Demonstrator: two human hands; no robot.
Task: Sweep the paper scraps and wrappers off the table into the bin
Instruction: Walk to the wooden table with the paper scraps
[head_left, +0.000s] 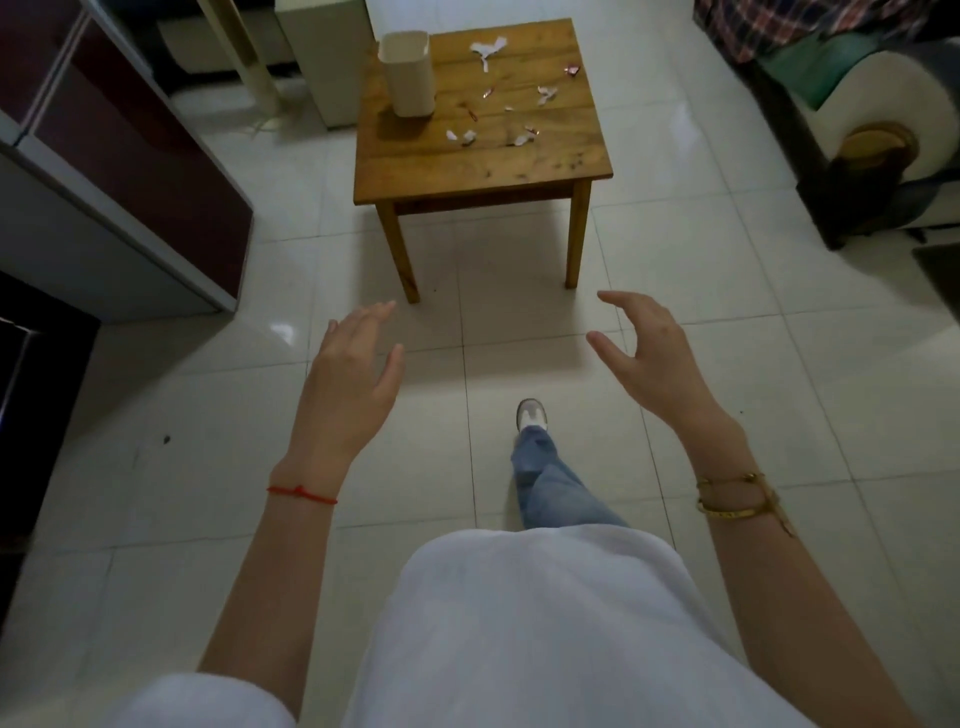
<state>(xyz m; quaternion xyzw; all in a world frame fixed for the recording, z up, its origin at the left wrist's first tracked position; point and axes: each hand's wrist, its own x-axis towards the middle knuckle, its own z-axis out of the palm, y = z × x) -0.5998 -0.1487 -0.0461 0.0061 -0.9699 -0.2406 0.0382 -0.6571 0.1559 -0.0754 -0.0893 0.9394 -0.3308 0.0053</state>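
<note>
Surface: small square wooden surface (483, 161) stood on pale floor tiles (675, 291), ahead of both hands and well apart from them.
Bin: tall cream bin (408, 78) stood upright on the far left part of the surface, mouth open upward.
Paper scraps: white paper scraps (488, 49) lay scattered over the middle and far part of the surface, right of the bin; one cluster near the far edge, others (462, 137) closer to the near side.
Wrappers: small red-and-silver wrappers (573, 69) lay among the scraps, apart from the bin.
Left hand: left hand (353, 374) hung raised over the floor, palm down, grip spread and empty, red string (301, 493) at the wrist.
Right hand: right hand (654, 358) hung raised over the floor, grip spread, fingers curved, nothing held, gold bangles (732, 496) at the wrist.
Body: white top (519, 623), blue jeans leg (550, 488) and one shoe (531, 414) set forward on the tiles.
Left side: dark red cabinet (130, 156) along the wall.
</note>
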